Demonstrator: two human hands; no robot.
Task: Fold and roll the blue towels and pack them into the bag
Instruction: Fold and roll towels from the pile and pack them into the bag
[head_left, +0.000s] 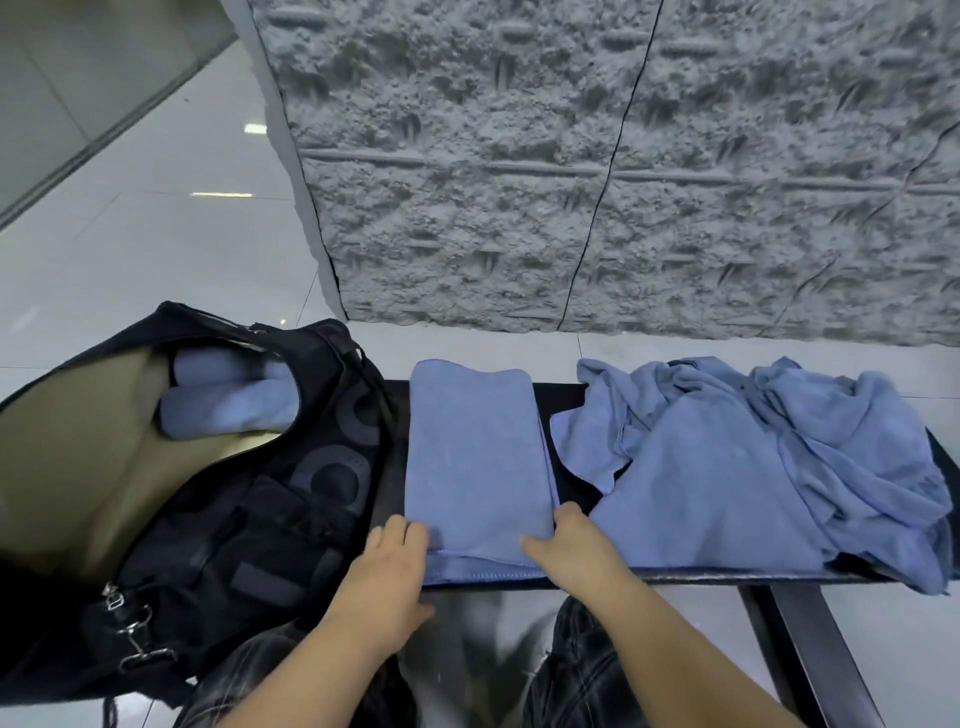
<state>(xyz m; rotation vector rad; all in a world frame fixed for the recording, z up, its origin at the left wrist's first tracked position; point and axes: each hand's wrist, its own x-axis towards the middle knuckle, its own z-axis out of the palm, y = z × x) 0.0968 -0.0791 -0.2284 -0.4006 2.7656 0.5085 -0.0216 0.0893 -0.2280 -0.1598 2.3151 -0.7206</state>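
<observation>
A blue towel (475, 457), folded into a long strip, lies flat on the black bench (566, 400), running away from me. My left hand (389, 571) rests at its near left corner and my right hand (576, 545) at its near right corner, fingers on the near edge. A black bag (270, 499) with a tan lining lies open on the left. Two rolled blue towels (228, 400) sit inside it. A loose heap of blue towels (769, 467) lies on the bench at the right.
A rough grey stone wall (623, 156) rises just behind the bench. Glossy pale floor tiles (156, 249) spread to the left. Metal clips (132, 634) hang from the bag's near side. The bench's dark leg (810, 649) runs down at the right.
</observation>
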